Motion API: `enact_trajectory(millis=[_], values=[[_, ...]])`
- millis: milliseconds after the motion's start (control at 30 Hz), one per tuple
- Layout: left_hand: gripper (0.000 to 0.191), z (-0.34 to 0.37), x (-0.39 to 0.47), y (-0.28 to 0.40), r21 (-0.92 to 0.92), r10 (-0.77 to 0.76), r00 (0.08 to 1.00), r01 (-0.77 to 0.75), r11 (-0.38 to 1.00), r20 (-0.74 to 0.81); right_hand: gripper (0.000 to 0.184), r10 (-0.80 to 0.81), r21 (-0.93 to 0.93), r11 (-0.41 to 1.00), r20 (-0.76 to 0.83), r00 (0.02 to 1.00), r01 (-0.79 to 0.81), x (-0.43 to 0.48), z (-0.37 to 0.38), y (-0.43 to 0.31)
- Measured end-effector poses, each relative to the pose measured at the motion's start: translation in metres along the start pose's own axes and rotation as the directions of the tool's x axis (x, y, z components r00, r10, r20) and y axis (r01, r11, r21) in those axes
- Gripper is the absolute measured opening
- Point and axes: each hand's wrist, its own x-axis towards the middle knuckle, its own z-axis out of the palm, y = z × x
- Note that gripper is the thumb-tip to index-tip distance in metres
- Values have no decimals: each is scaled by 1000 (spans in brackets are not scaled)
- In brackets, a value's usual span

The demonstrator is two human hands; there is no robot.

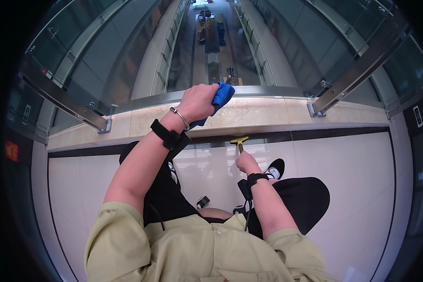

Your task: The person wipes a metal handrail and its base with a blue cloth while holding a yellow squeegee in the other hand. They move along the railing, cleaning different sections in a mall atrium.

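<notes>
My left hand (197, 102) grips a folded blue cloth (224, 94), reaching over the beige stone curb (257, 112) close to the metal bottom rail (268, 91) of a glass balustrade. Part of the cloth hangs below the hand; whether it touches the stone is hard to tell. Lower and to the right, my right hand (247, 163) is closed around the handle of a scraper with a yellow head (239, 140). The scraper's head lies at the dark floor border (275, 136), along the foot of the curb.
Beyond the glass, the space drops to a lower floor (211, 46). Metal posts (352, 75) slant up on both sides. Glossy pale tiles (342, 162) surround my bent legs and shoes. Beneath me shows a low brown seat (215, 213) with a black caster-like part (203, 201).
</notes>
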Motion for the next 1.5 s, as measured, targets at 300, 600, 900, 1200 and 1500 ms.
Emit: enact_trajectory(millis=[300, 600, 900, 1200, 1500], values=[[17, 5, -2, -68, -96, 28, 1000, -29, 995, -8, 53, 47, 118, 992, 50, 998, -52, 7, 57, -57], [16, -11, -12, -93, -124, 37, 998, -42, 991, -43, 56, 79, 446, 882, 185, 980, -155, 7, 83, -73], [16, -19, -38, -108, -97, -3, 1000, 2, 995, -11, 48, 66, 431, 888, 224, 972, -160, 5, 103, -81], [14, -25, -43, -118, -106, -5, 999, 0, 994, -45, 44, 44, 503, 857, 140, 989, -110, 11, 108, -87], [15, -23, -32, -113, -120, -15, 998, 7, 993, -65, 41, 39, 603, 787, 162, 986, -130, 9, 109, -114]])
